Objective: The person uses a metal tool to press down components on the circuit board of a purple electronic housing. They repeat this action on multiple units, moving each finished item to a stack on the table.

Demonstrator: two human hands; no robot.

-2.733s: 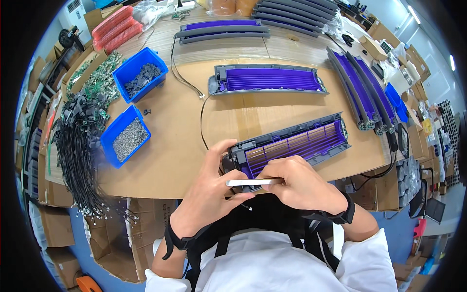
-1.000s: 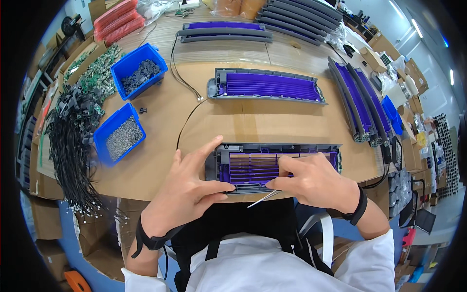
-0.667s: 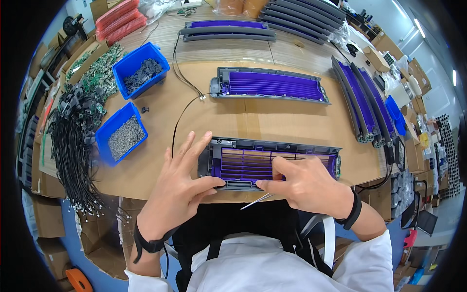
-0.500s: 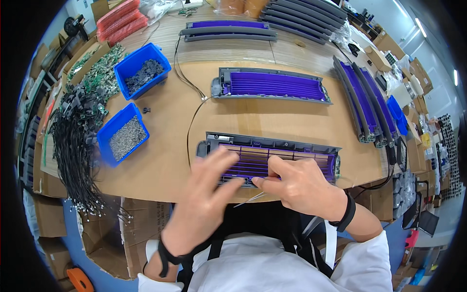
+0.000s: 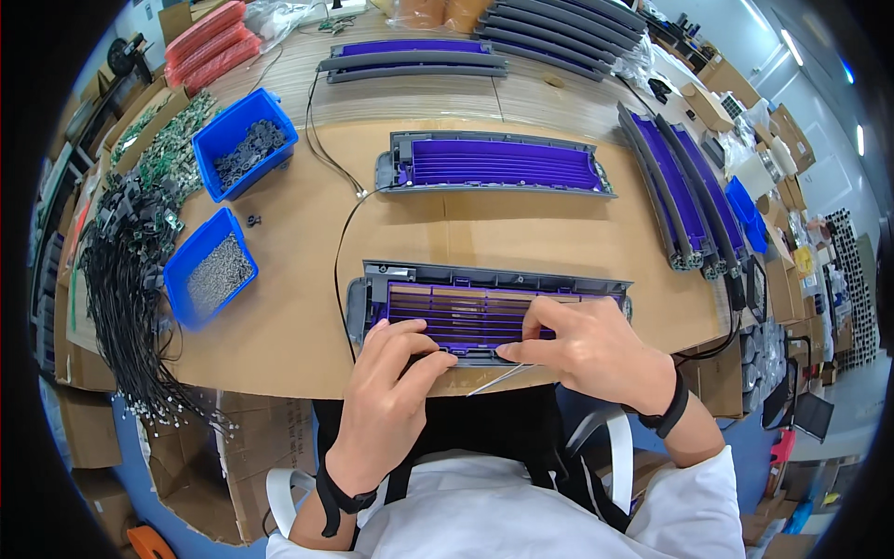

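A long grey housing with a purple slatted grille (image 5: 466, 315) lies near the table's front edge; brown cardboard shows between its slats. My left hand (image 5: 386, 382) rests at its near left side, fingers bent over the near rim and thumb along it. My right hand (image 5: 591, 352) is closed at the near rim right of the middle, thumb and forefinger pinched together against it. Whatever small part is in that pinch is hidden. Out from under the right hand sticks a slim silver tool (image 5: 495, 379), two thin prongs like tweezers, pointing toward my lap.
Beyond lies a second purple-and-grey housing (image 5: 503, 165) with a black cable (image 5: 340, 242). On the left stand two blue bins, one with dark clips (image 5: 247, 149), one with screws (image 5: 219, 272), beside bundled black cables (image 5: 126, 298). More housings (image 5: 680, 191) lie right.
My left hand has come down and right onto the housing's near rim, where it was blurred above it before. The right hand stays at the rim. The whole view has shifted slightly.
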